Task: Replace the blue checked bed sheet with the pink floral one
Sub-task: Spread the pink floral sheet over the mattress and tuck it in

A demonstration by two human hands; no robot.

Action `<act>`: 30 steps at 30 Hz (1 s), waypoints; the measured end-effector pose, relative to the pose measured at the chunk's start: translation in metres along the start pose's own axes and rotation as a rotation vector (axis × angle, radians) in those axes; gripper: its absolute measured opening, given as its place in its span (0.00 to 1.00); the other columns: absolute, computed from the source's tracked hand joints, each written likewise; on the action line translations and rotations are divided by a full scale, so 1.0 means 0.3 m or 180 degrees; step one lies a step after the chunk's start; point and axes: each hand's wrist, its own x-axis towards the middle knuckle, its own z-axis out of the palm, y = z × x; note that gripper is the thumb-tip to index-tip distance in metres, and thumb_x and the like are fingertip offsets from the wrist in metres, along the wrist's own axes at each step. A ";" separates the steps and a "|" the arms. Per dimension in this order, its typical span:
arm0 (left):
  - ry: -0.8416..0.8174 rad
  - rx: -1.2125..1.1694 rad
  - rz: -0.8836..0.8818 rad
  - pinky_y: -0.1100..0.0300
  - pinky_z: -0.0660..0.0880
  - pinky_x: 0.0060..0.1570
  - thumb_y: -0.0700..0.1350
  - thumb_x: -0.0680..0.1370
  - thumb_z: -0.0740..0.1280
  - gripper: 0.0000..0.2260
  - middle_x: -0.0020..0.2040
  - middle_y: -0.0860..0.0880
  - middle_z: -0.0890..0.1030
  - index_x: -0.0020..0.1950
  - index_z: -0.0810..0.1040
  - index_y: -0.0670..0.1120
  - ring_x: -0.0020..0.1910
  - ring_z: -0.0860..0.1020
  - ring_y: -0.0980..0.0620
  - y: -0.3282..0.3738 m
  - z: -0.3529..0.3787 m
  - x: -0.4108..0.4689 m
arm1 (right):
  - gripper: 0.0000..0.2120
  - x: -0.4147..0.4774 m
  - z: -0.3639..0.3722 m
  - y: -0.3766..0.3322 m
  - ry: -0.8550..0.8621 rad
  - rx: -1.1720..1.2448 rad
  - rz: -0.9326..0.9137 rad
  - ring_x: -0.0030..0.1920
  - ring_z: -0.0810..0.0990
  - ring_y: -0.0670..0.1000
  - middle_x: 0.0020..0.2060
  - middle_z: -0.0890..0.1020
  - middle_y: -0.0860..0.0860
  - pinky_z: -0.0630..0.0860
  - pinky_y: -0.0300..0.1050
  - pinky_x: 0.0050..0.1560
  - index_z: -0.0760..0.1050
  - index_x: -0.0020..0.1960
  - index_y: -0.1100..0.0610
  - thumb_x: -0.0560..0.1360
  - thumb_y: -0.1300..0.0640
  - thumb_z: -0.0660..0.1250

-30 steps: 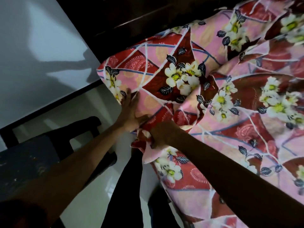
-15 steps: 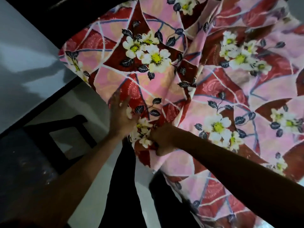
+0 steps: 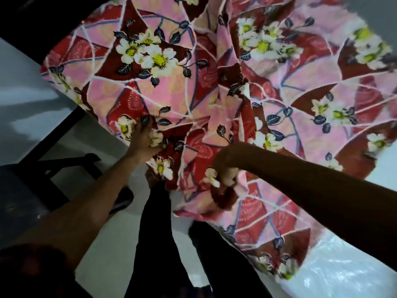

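Here the pink floral sheet [image 3: 214, 93] billows across the far and right of the scene, lifted so it can spread over the bed. The left hand [image 3: 144, 140] pinches its near edge and the right hand [image 3: 225, 166] is fisted on a bunch, both grips closed on cloth, apparently to steer it.

Bare forearms, black trousers [image 3: 154, 233]

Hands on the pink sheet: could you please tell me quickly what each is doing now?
Left hand: closed, gripping the pink floral sheet.
Right hand: closed in a fist on the same sheet's edge.
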 end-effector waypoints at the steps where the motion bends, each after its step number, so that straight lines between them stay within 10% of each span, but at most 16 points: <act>1: 0.0090 0.0088 -0.0002 0.40 0.50 0.78 0.55 0.70 0.79 0.50 0.82 0.42 0.45 0.83 0.51 0.51 0.80 0.43 0.38 0.002 0.001 -0.004 | 0.03 -0.016 0.027 0.012 0.0091 -0.0222 -0.0036 0.40 0.79 0.53 0.39 0.79 0.50 0.75 0.41 0.35 0.78 0.43 0.54 0.73 0.55 0.69; 6: 0.0235 0.0824 0.0442 0.34 0.58 0.74 0.57 0.63 0.82 0.56 0.82 0.41 0.48 0.83 0.52 0.54 0.80 0.45 0.35 0.078 0.026 -0.073 | 0.21 0.048 0.095 -0.004 0.2049 -0.1039 -0.0447 0.63 0.71 0.55 0.59 0.76 0.52 0.71 0.53 0.60 0.80 0.58 0.51 0.75 0.40 0.61; 14: -0.0764 0.1263 0.0225 0.26 0.55 0.70 0.52 0.66 0.82 0.59 0.81 0.45 0.35 0.81 0.41 0.60 0.79 0.34 0.38 0.185 0.156 -0.191 | 0.20 0.177 0.145 -0.089 0.1829 -0.0019 -0.0294 0.55 0.82 0.57 0.53 0.83 0.52 0.77 0.48 0.54 0.75 0.66 0.50 0.78 0.42 0.63; 23: -0.0832 0.1241 0.0134 0.26 0.52 0.71 0.58 0.61 0.83 0.64 0.81 0.44 0.34 0.81 0.39 0.58 0.79 0.34 0.37 0.209 0.125 -0.199 | 0.14 -0.051 0.135 0.063 -0.0133 0.0137 -0.0026 0.39 0.76 0.48 0.48 0.81 0.51 0.77 0.36 0.38 0.78 0.61 0.56 0.80 0.49 0.68; 30: -0.0801 0.1793 0.0528 0.24 0.49 0.69 0.60 0.59 0.83 0.66 0.80 0.42 0.32 0.81 0.37 0.58 0.78 0.33 0.34 0.281 0.153 -0.243 | 0.20 0.101 0.244 -0.057 0.1460 -0.0653 -0.0737 0.62 0.78 0.56 0.59 0.81 0.52 0.77 0.53 0.61 0.77 0.64 0.51 0.75 0.44 0.66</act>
